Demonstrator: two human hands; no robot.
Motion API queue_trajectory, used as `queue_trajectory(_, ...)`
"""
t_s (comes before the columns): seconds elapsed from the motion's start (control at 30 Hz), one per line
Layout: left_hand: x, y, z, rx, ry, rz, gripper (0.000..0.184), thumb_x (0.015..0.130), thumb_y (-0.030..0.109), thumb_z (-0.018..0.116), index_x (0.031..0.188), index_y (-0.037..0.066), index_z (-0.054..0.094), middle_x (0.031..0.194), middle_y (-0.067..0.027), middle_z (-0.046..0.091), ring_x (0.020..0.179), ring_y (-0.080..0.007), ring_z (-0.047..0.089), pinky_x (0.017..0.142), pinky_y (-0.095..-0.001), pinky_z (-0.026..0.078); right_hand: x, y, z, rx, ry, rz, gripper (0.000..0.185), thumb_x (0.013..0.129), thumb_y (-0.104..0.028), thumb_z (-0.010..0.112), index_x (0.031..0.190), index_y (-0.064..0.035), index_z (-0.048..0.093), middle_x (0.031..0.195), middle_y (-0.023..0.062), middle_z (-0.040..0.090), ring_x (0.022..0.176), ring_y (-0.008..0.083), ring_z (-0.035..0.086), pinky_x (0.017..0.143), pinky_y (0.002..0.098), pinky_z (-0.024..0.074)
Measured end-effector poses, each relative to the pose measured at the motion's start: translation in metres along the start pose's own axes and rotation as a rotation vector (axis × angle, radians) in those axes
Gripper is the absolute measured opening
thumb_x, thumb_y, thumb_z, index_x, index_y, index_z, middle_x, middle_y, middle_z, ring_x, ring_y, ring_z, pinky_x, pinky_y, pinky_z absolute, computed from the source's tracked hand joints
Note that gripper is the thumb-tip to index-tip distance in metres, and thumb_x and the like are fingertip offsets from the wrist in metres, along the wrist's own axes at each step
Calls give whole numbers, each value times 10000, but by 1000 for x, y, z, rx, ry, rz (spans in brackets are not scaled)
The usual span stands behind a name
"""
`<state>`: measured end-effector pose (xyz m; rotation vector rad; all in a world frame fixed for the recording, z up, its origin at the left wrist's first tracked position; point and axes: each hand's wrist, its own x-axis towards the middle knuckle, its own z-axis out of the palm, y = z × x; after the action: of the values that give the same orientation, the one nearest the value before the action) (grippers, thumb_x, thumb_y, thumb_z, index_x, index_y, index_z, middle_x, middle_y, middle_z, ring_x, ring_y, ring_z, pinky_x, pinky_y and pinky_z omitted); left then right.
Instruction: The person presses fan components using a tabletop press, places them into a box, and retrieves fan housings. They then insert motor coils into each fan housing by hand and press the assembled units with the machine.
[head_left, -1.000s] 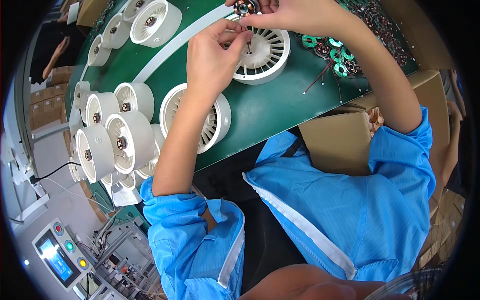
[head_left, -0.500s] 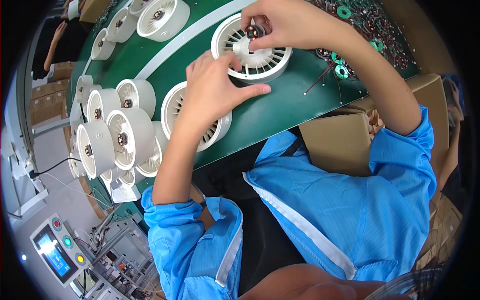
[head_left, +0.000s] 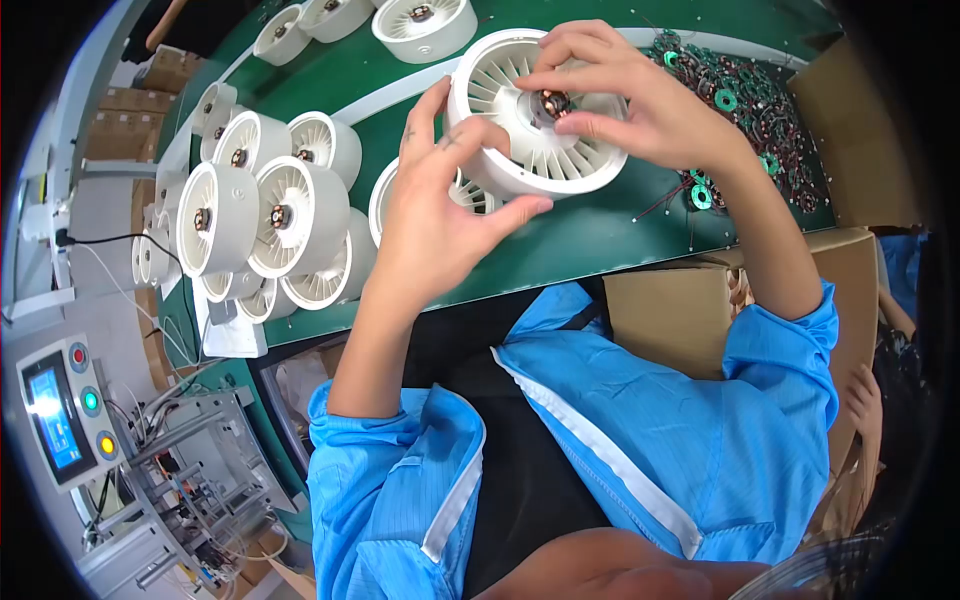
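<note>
A white round fan housing (head_left: 562, 172) with radial vanes is tilted towards me above the green table. My left hand (head_left: 430, 200) grips its left rim, fingers over the edge and thumb stretched out below. At the hub sits a small copper-wound motor core (head_left: 551, 104). The thumb and fingers of my right hand (head_left: 640, 105) close around this core, the other fingers reaching across the far rim. Partly behind my left hand, a second white fan housing (head_left: 385, 205) lies on the table.
Several white housings with motor cores (head_left: 300, 215) are stacked at the left, others (head_left: 425, 30) at the back. A heap of green ring boards with wires (head_left: 740, 110) covers the right side. An open cardboard box (head_left: 668, 310) stands at the near edge; a control panel (head_left: 65, 415) is lower left.
The view has shifted. The housing is tilted more towards me, and the motor core, held over the hub before, now sits in it. My left hand has firmed its hold on the rim.
</note>
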<state>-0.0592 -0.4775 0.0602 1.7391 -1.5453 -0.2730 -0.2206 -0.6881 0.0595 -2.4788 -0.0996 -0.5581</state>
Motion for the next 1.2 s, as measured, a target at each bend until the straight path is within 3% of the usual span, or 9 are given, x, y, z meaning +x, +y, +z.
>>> queue_trajectory(0.1, -12, 2, -12, -12, -2, 72, 497, 638, 217, 962, 1035, 133, 676, 1558, -258, 387, 1405, -473, 463, 1081, -529, 471, 3, -11, 3, -32, -12, -99, 465, 862, -127, 750, 1323, -89, 702, 1242, 99, 590, 1289, 312, 497, 1220, 516, 278)
queue_trajectory(0.17, -19, 7, -21, -64, -12, 57, 478, 632, 202, 961, 1012, 124, 683, 1574, -254, 359, 1405, -474, 461, 1077, -531, 476, 4, -19, 3, -24, -41, -148, 489, 863, -132, 741, 1349, -98, 688, 1247, 103, 574, 1298, 324, 491, 1256, 561, 206)
queue_trajectory(0.43, -49, -1, -51, -152, 111, 126, 432, 648, 146, 945, 974, 110, 665, 1557, -232, 395, 1433, -400, 453, 1167, -504, 370, 31, -61, 16, -188, 87, -248, 517, 874, -178, 756, 1381, -136, 662, 1390, 142, 536, 1331, 356, 462, 1149, 465, 346)
queue_trajectory(0.5, -63, -6, -50, -117, 244, 135, 440, 651, 137, 945, 991, 116, 666, 1575, -242, 365, 1447, -400, 440, 1178, -503, 359, 36, -66, 19, -234, 254, -39, 567, 917, -216, 758, 1445, -84, 595, 1430, 157, 529, 1338, 309, 510, 1129, 429, 397)
queue_trajectory(0.57, -76, -10, -50, -203, 321, 175, 552, 658, 121, 956, 1113, 112, 642, 1643, -247, 234, 1490, -393, 377, 1204, -506, 338, 41, -74, 41, 572, 300, 349, 529, 1001, -192, 679, 1471, -7, 522, 1390, 130, 572, 1234, 209, 578, 1062, 354, 453)
queue_trajectory(0.73, -108, 4, -43, -1143, 719, 5, 1378, 759, 68, 866, 1642, 215, -182, 1690, -219, 110, 1530, -362, 289, 1228, -530, 331, 84, -100, 76, 654, 38, 366, 408, 1055, -122, 546, 1430, 36, 518, 1278, 96, 649, 1155, 126, 589, 1005, 289, 469)
queue_trajectory(0.9, -202, -13, -81, -1138, 862, -48, 1148, 762, 95, 889, 1634, 70, 143, 1604, -106, 340, 1505, -239, 337, 1244, -429, 269, 165, -164, 139, 779, -259, 160, 415, 1052, -96, 523, 1439, 56, 508, 1316, 113, 640, 1195, 141, 588, 1039, 299, 450)
queue_trajectory(1.03, -291, 9, -88, -819, 1427, -118, 860, 848, 130, 821, 1531, 38, 306, 1511, -114, 463, 1425, -224, 451, 1182, -403, 369, 227, -253, 228, 788, -635, -68, 392, 1047, -158, 558, 1390, 31, 572, 1238, 124, 691, 1129, 162, 631, 1005, 331, 475)
queue_trajectory(1.2, -379, -8, -118, -576, 1865, -166, 522, 1043, 167, 593, 1498, 68, 356, 1473, -114, 514, 1349, -237, 533, 1127, -429, 442, 246, -346, 380, 889, -848, -138, 383, 1064, -264, 583, 1346, -7, 606, 981, 10, 668, 791, 66, 575, 668, 236, 480)
